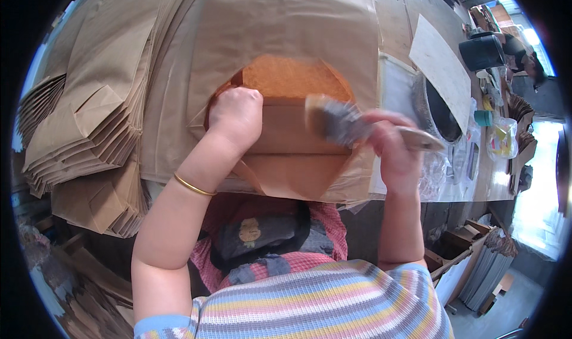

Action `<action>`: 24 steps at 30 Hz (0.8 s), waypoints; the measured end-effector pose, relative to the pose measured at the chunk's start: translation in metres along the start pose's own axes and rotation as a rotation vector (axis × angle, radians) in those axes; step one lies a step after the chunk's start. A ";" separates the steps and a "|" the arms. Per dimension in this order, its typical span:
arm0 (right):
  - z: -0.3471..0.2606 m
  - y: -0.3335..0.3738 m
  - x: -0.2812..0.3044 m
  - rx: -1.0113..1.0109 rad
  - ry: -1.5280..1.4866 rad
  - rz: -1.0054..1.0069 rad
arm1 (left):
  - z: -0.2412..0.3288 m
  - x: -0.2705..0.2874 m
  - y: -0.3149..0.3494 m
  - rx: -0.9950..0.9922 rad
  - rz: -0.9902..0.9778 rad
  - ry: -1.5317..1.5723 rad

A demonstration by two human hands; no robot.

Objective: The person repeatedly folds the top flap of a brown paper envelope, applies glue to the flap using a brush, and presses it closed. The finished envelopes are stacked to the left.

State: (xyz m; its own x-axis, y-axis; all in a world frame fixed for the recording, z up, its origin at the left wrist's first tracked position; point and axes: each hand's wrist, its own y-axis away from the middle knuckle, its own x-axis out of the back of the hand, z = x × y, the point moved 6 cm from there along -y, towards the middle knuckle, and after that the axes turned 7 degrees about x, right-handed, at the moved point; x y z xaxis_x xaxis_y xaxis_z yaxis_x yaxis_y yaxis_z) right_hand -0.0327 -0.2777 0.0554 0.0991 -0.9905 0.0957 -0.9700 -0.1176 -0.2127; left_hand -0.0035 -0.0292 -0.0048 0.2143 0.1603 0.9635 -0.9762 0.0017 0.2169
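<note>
A brown paper bag (286, 17) lies flat before me, its near end unfolded into a many-sided opening. The far part of that opening looks orange-brown and damp. At its left side, my left hand (238, 115) is closed in a fist against the paper. The curled fingers face away, so whatever they grip, if anything, is hidden. My right hand (390, 139) grips a wide flat brush (342, 124) by its handle. The bristles, smeared by motion, are over the right part of the opening; whether they touch the paper I cannot tell.
Stacks of folded paper bags (89, 118) fill the table's left side. On the right are a dark-mouthed container (438, 109), a pale board (441, 64) leaning over it, a black tub (481, 51) and a teal cup (483, 118). Crumpled clear plastic (438, 172) lies near the front edge.
</note>
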 end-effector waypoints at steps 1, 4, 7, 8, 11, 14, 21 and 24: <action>0.005 -0.001 0.008 -0.021 -0.371 0.135 | 0.005 0.001 0.001 -0.018 0.012 -0.039; 0.084 -0.020 0.014 -0.028 -0.599 0.426 | 0.019 0.002 0.003 -0.065 0.056 -0.158; 0.118 -0.030 -0.035 -0.063 -1.060 0.363 | 0.023 0.004 0.007 -0.137 0.066 -0.162; 0.123 -0.032 -0.055 -0.109 -1.167 0.285 | 0.024 0.002 0.008 -0.134 0.037 -0.193; 0.124 -0.031 -0.076 -0.205 -1.373 0.145 | 0.042 0.016 0.015 -0.342 0.121 -0.007; 0.123 -0.031 -0.072 -0.257 -1.399 0.106 | 0.008 0.045 0.052 -0.609 0.474 0.590; 0.117 -0.033 -0.079 -0.238 -1.387 0.016 | -0.059 -0.047 0.031 -0.081 0.399 0.009; 0.118 -0.034 -0.080 -0.230 -1.340 -0.021 | -0.027 -0.045 0.025 -0.095 0.358 0.010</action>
State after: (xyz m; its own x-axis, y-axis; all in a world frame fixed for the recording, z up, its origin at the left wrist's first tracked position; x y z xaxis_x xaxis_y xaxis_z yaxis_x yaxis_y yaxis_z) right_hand 0.0186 -0.2031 -0.0602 0.1246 -0.3132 -0.9415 -0.9673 -0.2496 -0.0450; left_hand -0.0385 -0.0092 -0.0470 -0.1410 0.1766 0.9741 -0.9882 0.0350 -0.1493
